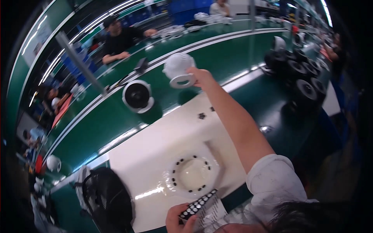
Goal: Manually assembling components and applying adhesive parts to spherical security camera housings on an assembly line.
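My right hand reaches far out over the green belt. Its fingers are closed on the edge of a white rounded plastic housing with a ring-shaped part at its lower side. Low in the picture, my left hand grips a black sheet of round white dots, pinched between thumb and fingers. Just beyond that sheet, a white ring-shaped fixture lies on the pale work board, with several small black pads spaced around its opening. Left of the right hand, a white housing with a black round face sits on the belt.
A black mesh-like object lies at the board's left. Many black and white round parts are heaped at the right. The green belt runs across, with a metal post beside it. A co-worker sits across the belt.
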`<state>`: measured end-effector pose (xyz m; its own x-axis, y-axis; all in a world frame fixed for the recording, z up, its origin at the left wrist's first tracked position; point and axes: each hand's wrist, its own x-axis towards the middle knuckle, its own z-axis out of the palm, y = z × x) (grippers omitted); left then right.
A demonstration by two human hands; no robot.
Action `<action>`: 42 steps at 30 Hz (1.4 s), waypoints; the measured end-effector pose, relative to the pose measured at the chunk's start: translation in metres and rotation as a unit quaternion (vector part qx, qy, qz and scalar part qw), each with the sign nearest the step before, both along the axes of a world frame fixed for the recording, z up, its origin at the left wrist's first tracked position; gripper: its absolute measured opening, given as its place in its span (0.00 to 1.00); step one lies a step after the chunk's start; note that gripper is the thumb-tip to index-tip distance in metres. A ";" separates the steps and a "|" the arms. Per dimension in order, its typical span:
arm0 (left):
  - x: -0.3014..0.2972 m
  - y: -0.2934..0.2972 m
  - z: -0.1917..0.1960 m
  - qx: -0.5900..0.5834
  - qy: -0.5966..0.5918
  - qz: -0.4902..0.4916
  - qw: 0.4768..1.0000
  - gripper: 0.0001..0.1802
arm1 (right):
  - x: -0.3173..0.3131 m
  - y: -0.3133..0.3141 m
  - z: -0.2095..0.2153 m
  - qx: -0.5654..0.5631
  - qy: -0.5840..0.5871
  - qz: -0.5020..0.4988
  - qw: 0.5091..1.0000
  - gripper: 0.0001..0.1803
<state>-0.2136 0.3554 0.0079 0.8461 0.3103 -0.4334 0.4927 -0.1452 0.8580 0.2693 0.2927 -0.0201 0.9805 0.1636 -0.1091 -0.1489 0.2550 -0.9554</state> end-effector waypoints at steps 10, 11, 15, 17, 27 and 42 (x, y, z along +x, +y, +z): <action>-0.009 0.010 -0.079 0.022 -0.338 0.028 0.940 0.24 | -0.157 -0.108 0.119 -0.190 -0.492 0.197 0.826 0.26; -0.008 0.011 -0.082 0.031 -0.350 0.020 0.936 0.24 | -0.173 -0.104 0.126 -0.220 -0.555 0.227 0.769 0.26; -0.006 0.020 -0.084 0.097 -0.381 -0.014 0.919 0.24 | -0.245 -0.067 0.133 -0.315 -0.671 0.354 0.570 0.26; -0.007 0.021 -0.077 0.117 -0.349 -0.031 0.929 0.22 | -0.274 -0.052 0.125 -0.377 -0.673 0.397 0.497 0.21; -0.005 -0.001 -0.049 0.151 -0.288 -0.004 0.946 0.19 | -0.287 -0.027 0.089 -0.297 -0.683 0.432 0.508 0.18; 0.001 -0.015 -0.032 0.116 -0.389 0.016 0.914 0.19 | -0.259 -0.057 0.095 -0.292 -0.436 0.428 0.735 0.38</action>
<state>-0.2125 0.3404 -0.0244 0.8594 0.3466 0.3759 -0.2457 -0.3647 0.8981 0.0098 0.2352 0.0747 0.2835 0.9373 0.2026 0.7189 -0.0679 -0.6918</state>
